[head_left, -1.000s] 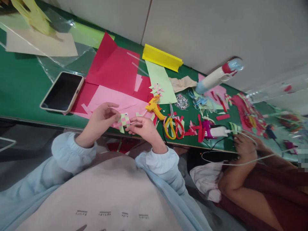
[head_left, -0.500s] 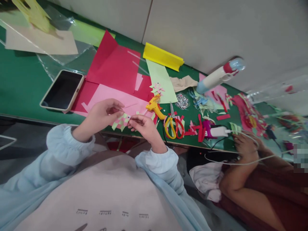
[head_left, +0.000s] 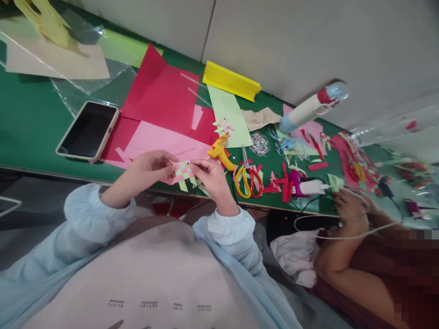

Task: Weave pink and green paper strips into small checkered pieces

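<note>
A small woven paper piece (head_left: 184,172) of pink and pale green strips, with a googly eye on it, is held between my two hands above the near edge of the green table (head_left: 30,123). My left hand (head_left: 151,167) pinches its left side with curled fingers. My right hand (head_left: 210,176) pinches its right side. Loose strip ends stick out below the weave. Pink paper sheets (head_left: 161,139) lie on the table just behind my hands.
A phone (head_left: 87,131) lies at the left. Red paper (head_left: 161,98), a yellow glue gun (head_left: 221,153), scissors (head_left: 247,176), a dish of googly eyes (head_left: 259,144), a yellow folded card (head_left: 230,82) and paper scraps cover the table. Another person's hand (head_left: 348,203) rests at the right edge, holding a white cable.
The woven piece has turned flat and face-up between my hands. My right hand has shifted up and closer to the left hand.
</note>
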Tool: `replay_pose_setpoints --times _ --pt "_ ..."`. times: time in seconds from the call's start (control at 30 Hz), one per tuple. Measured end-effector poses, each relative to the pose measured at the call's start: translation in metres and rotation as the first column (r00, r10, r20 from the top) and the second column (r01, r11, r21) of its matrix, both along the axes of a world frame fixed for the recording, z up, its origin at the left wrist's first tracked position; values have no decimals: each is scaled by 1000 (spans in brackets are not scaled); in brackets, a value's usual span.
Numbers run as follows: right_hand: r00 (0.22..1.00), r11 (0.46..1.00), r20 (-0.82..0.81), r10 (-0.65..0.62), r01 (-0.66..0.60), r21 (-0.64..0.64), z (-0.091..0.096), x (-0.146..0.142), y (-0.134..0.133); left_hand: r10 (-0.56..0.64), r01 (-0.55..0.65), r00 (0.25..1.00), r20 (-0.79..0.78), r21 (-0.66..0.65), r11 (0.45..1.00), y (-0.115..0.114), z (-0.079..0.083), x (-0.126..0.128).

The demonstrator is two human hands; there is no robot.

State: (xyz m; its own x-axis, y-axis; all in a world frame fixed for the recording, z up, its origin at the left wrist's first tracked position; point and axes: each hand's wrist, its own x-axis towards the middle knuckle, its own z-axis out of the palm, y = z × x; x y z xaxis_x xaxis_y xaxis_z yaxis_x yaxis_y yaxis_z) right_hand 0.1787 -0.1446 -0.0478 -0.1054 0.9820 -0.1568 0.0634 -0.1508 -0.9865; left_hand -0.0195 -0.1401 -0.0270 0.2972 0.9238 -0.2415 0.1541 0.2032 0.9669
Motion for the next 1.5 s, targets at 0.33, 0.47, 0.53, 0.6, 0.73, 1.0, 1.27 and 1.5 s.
replay_pose_setpoints --times 0.33,0.47,0.53,0.6,0.73,1.0,1.27,1.5 --pt "998 999 46 35 -34 -8 13 4 4 -12 30 996 86 -216 976 -18 3 18" --pt "996 996 60 72 -75 49 19 4 7 -122 135 988 93 -158 978 -21 15 22" --pt "993 993 69 92 -97 73 22 4 8 -140 150 986 86 -118 982 -21 19 23" --pt "990 988 86 115 -123 90 26 4 9 -127 136 989 79 -116 984 -22 20 23" --pt "975 981 178 130 -153 121 38 4 10 -63 94 987 150 -210 973 -25 11 23" --pt "876 925 413 250 -342 165 60 7 20 -12 238 906 423 -485 842 -31 4 24" --pt "803 870 494 333 -463 168 76 11 23 -8 177 920 391 -398 900 -32 -1 26" --pt "836 857 480 267 -434 278 69 11 22 109 -18 948 300 -290 957 -35 1 28"
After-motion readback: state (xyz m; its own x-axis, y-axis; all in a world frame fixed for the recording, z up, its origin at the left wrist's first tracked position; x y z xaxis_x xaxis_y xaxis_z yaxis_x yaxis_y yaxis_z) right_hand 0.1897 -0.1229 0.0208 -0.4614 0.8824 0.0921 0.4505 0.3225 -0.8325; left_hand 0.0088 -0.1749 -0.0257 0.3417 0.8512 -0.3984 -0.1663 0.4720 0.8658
